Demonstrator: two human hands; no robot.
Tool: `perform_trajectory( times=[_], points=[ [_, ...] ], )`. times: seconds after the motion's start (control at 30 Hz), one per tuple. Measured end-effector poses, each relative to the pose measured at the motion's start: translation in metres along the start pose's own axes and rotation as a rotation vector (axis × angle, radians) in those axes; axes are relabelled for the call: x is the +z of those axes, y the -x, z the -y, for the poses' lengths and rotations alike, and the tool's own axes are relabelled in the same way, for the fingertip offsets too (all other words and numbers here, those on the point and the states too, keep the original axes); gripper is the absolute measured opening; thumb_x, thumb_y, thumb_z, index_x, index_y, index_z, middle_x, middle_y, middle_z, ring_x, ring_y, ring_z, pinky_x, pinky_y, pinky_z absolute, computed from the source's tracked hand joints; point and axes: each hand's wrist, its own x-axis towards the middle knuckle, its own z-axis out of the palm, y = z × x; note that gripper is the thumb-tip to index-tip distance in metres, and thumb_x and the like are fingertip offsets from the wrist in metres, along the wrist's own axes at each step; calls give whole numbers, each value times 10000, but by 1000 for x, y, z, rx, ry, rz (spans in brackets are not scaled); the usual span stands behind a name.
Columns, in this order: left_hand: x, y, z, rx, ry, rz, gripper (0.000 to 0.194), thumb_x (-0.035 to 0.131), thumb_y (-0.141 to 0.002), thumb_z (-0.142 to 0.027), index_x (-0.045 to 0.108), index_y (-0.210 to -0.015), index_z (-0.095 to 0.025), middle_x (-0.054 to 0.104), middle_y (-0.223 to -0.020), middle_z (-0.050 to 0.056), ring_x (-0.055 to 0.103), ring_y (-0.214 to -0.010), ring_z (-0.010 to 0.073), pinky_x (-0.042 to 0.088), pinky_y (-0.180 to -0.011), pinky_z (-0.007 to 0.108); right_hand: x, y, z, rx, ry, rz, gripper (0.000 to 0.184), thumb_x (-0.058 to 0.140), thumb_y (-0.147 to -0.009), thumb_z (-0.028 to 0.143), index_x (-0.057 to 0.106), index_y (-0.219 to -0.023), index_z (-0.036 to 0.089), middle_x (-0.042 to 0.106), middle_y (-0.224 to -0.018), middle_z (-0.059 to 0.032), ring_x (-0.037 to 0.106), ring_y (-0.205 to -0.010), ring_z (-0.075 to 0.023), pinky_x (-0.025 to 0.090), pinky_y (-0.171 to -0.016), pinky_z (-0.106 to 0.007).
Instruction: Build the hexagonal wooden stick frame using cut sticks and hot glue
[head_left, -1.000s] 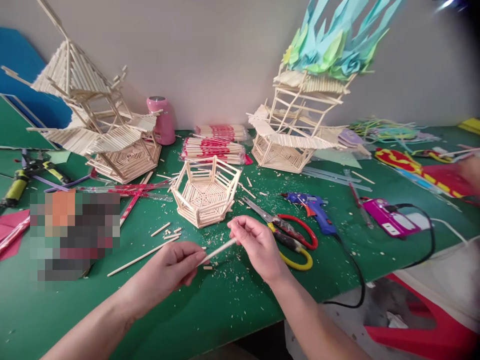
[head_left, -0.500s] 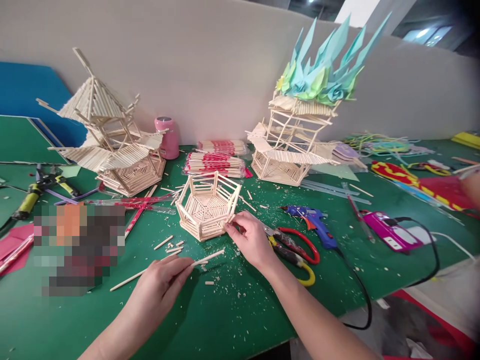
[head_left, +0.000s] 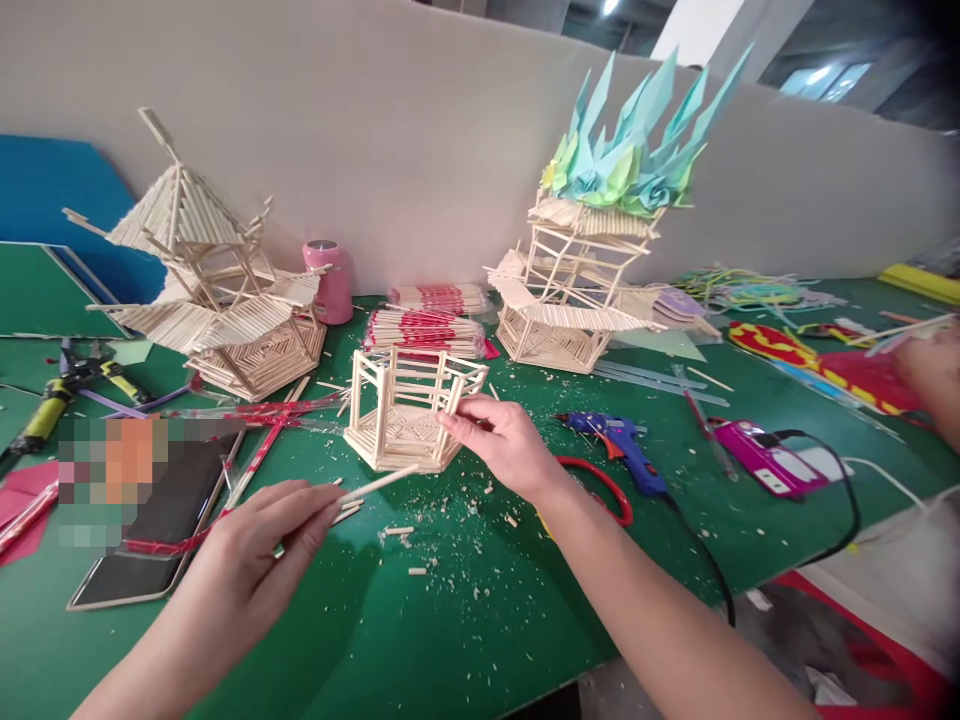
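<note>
My left hand (head_left: 262,560) clamps its fingers on a thin stick (head_left: 386,481), tip close to the near edge of the small wooden frame (head_left: 409,428). My right hand (head_left: 504,440) has its fingers closed on the frame's right side, mid-scene; from here I can't tell whether its base sits flat on the surface (head_left: 450,645). A glue gun (head_left: 630,455) lies farther right.

Bare forearms (head_left: 637,575) taper to narrow wrists (head_left: 564,512) and bare, slender-fingered hands (head_left: 508,448).
</note>
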Motion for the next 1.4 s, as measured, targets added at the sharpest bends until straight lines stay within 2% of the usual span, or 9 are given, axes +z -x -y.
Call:
perform_trajectory(
  times=[0.13,0.3,0.5,0.63,0.83,1.0,1.2,1.33,1.4],
  points=[
    [-9,-15,1,-125,-18,-71,317,510,-802,-469,671,-838,-199,707,-757,-12,614,-621,123,462,-550,164,0,-9,5,42,-65,32,305,553,-814,414,630,-691,146,486,-613,26,417,-567,-92,354,-552,-238],
    [-3,-32,3,-273,32,-200,422,523,-714,-570,699,-808,-198,726,-740,2,642,-642,161,487,-572,207,0,-16,19,62,-78,68,362,574,-788,452,576,-596,146,406,-581,36,347,-544,-78,284,-510,-233],
    [-1,-37,16,-225,73,-233,349,539,-729,-518,695,-829,-222,677,-976,35,604,-944,198,469,-801,265,1,-30,37,51,123,119,462,510,-849,402,361,-473,179,215,-496,69,201,-472,-68,168,-464,-268],
    [-1,-48,16,-304,261,-259,351,584,-691,-515,704,-836,-218,664,-1066,46,565,-1059,221,457,-878,302,6,-39,50,56,169,173,482,518,-851,390,318,-465,184,208,-478,72,205,-446,-63,192,-447,-255],
    [1,-58,24,-522,411,-249,443,636,-634,-575,702,-882,-214,705,-999,40,594,-1018,255,422,-939,380,6,-50,60,65,224,268,465,485,-869,369,332,-471,182,240,-479,65,243,-445,-62,209,-453,-250],
    [0,-61,27,-518,404,-228,427,640,-639,-583,704,-868,-228,732,-912,12,626,-948,241,425,-924,351,3,-61,56,35,227,285,430,522,-838,367,410,-472,170,282,-487,62,271,-461,-63,219,-476,-254],
    [-5,-67,22,-477,372,-207,412,615,-641,-598,702,-781,-221,737,-821,10,644,-856,229,494,-762,294,-4,-69,44,49,129,298,396,530,-826,407,500,-518,159,358,-499,55,303,-480,-64,238,-491,-249],
    [-12,-70,13,-414,293,-130,385,592,-675,-578,685,-687,-204,732,-763,15,648,-828,226,505,-719,278,-8,-71,36,46,76,297,383,515,-824,442,549,-574,155,411,-533,46,345,-499,-64,271,-502,-232],
    [-16,-71,8,-388,280,-95,395,584,-678,-578,695,-719,-202,734,-771,23,654,-806,224,511,-695,276,-9,-71,33,49,50,288,376,527,-815,448,570,-589,151,436,-547,40,364,-514,-66,285,-510,-227]
  ],
)
